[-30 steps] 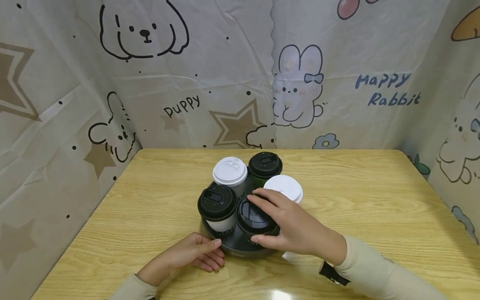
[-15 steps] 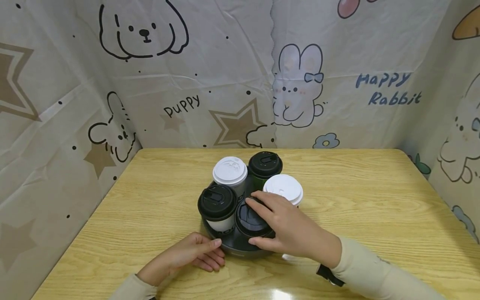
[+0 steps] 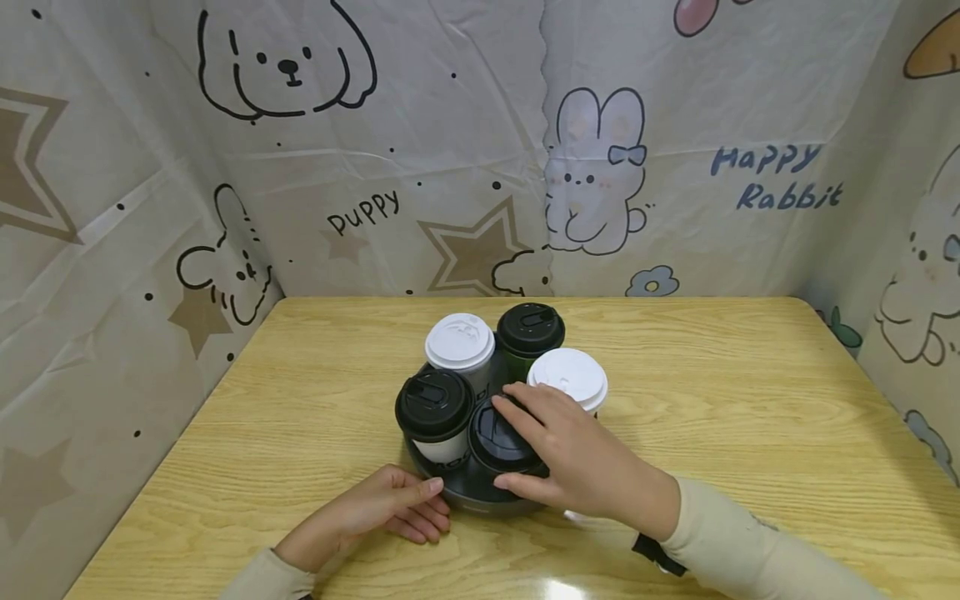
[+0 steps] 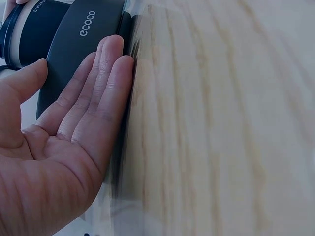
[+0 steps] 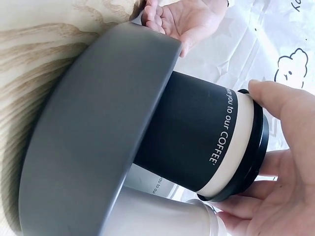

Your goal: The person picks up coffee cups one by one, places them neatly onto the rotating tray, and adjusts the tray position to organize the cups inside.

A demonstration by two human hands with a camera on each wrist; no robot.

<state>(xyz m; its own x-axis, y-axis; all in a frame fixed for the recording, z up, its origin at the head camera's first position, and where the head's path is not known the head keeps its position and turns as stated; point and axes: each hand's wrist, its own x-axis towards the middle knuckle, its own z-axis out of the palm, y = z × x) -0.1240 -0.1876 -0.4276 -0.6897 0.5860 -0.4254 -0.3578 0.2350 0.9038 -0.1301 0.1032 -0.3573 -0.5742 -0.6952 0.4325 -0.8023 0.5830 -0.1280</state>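
A round dark grey tray (image 3: 480, 497), marked "ecoco" in the left wrist view, carries several lidded paper coffee cups. My right hand (image 3: 581, 454) grips the front right coffee cup (image 3: 501, 435) by its black lid, thumb on the near side and fingers over the far side. In the right wrist view this cup (image 5: 192, 130) has a black sleeve with "COFFEE" lettering and stands upright on the tray. My left hand (image 3: 390, 504) lies at the tray's front left edge. Its fingers (image 4: 91, 105) are extended along the tray's side wall, palm turned up.
Beside the held cup stand a black-lidded cup (image 3: 435, 408), a white-lidded cup (image 3: 460, 342), a green cup with a black lid (image 3: 530, 329) and another white-lidded cup (image 3: 570, 375). The tray sits on a wood-grain table (image 3: 720, 400), backed by a printed cloth (image 3: 450, 125).
My right hand and the gripped coffee cup have shifted slightly left, toward the neighbouring black-lidded cup. The left hand and the tray have stayed in place.
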